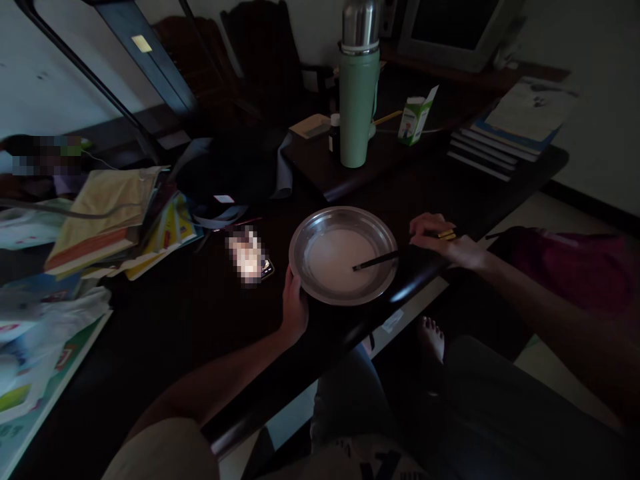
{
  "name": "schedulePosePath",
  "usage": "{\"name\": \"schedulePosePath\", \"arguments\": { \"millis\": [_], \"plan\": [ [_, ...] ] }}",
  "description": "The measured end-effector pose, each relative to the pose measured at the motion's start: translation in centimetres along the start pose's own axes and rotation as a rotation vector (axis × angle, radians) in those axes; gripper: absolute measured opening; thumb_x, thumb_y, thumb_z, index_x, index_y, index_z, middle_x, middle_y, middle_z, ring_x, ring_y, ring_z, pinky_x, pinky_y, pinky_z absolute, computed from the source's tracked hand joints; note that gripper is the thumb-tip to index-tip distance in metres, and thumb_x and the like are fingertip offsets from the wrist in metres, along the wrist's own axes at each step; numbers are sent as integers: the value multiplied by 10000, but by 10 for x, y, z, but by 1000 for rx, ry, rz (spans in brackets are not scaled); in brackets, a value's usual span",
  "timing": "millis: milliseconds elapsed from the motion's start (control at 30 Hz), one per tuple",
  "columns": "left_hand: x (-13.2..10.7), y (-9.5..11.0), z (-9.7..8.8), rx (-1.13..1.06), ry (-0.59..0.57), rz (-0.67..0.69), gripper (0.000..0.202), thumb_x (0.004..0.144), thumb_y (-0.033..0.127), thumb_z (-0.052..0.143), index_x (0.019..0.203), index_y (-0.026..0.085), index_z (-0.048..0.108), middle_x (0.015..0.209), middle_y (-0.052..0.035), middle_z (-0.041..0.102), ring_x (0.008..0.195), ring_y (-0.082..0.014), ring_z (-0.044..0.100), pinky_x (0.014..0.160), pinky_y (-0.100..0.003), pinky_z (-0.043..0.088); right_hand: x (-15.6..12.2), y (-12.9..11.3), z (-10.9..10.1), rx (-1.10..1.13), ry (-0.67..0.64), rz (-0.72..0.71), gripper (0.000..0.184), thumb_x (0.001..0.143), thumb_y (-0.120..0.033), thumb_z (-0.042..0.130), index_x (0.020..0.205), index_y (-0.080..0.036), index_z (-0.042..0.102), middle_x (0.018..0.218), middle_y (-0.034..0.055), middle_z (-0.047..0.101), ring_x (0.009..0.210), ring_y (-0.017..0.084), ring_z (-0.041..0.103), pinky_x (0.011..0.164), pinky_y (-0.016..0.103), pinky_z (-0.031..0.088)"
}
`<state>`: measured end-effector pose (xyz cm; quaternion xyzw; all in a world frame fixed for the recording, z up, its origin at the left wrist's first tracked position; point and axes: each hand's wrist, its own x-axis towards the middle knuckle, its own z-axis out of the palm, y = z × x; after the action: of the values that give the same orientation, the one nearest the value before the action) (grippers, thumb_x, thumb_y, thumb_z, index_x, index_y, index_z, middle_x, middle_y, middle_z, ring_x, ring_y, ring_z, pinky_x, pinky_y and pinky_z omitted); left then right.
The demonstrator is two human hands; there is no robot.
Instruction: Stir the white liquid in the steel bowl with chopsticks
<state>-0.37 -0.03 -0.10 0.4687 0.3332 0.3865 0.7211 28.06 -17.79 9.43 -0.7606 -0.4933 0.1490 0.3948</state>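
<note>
A round stainless steel basin (384,232) stands near the table's front edge, with a pale, milky liquid (333,253) in it. My left hand (295,305) is closed on the near left side of the basin, thumb up by the rim and the other fingers hidden beneath. Right of the basin, my right hand (443,241) is closed around dark chopsticks (377,260) with gold ends. Their tips reach over the rim to the liquid; whether they dip into it I cannot tell.
A lit phone (267,268) lies left of the basin on the dark table (200,320). Behind stand a green thermos (355,110), a small dark bottle (334,137) and a green-white box (415,121). Books (100,207) pile up at left, more books (525,127) at right.
</note>
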Motion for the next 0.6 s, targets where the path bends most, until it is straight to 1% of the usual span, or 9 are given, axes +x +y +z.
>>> {"name": "schedulePosePath", "arguments": {
  "millis": [67, 133, 267, 333, 400, 467, 533, 600],
  "plan": [
    [0, -1, -1, 15, 3, -2, 465, 882, 542, 646, 1269, 284, 651, 1428, -63, 624, 1414, -299, 499, 1214, -486, 364, -5, -5, 10, 27, -55, -34, 407, 826, -612, 647, 652, -251, 578, 947, 59, 667, 1016, 297, 581, 967, 512, 416],
    [1, -2, -3, 50, -8, 25, 460, 895, 544, 630, 1272, 282, 654, 1435, -65, 619, 1431, -296, 482, 1215, -475, 366, -8, -11, 26, 34, -83, -49, 389, 841, -612, 640, 699, -251, 602, 973, 64, 666, 1043, 300, 570, 968, 516, 413],
    [2, -3, -5, 87, -31, 60, 469, 917, 545, 605, 1298, 275, 647, 1420, -65, 631, 1425, -286, 489, 1201, -458, 387, -6, -19, 60, -48, -41, -17, 348, 893, -583, 597, 792, -252, 640, 1027, 74, 657, 1083, 311, 548, 948, 533, 407],
    [2, -3, -5, 56, -33, 38, 483, 904, 543, 623, 1306, 276, 642, 1416, -62, 635, 1406, -285, 510, 1192, -454, 398, 0, -19, 68, -109, -9, 3, 311, 908, -551, 593, 823, -258, 652, 1056, 71, 654, 1093, 316, 544, 930, 530, 409],
    [2, -3, -4, 19, -20, 13, 494, 886, 536, 648, 1310, 282, 637, 1419, -57, 635, 1397, -286, 519, 1191, -454, 398, 8, -16, 68, -155, 38, 20, 273, 913, -517, 597, 833, -264, 660, 1075, 68, 655, 1112, 325, 537, 919, 526, 408],
    [2, -3, -3, 15, -8, 0, 491, 885, 534, 649, 1310, 287, 636, 1430, -53, 628, 1406, -286, 508, 1197, -455, 389, 15, -10, 60, -174, 98, 34, 268, 907, -499, 599, 802, -259, 657, 1062, 69, 658, 1118, 332, 534, 918, 524, 408],
    [2, -3, -3, 32, -4, 1, 481, 892, 536, 638, 1305, 288, 638, 1439, -52, 621, 1414, -287, 499, 1201, -458, 382, 19, -2, 46, -171, 159, 43, 279, 891, -492, 605, 755, -252, 643, 1024, 71, 662, 1099, 331, 542, 926, 528, 405],
    [2, -3, -3, 32, -11, 2, 484, 892, 541, 633, 1303, 285, 637, 1440, -56, 619, 1414, -289, 498, 1207, -465, 372, 20, 6, 29, -159, 188, 36, 288, 869, -492, 616, 717, -249, 624, 973, 69, 665, 1055, 320, 560, 939, 532, 402]
  ]
}}
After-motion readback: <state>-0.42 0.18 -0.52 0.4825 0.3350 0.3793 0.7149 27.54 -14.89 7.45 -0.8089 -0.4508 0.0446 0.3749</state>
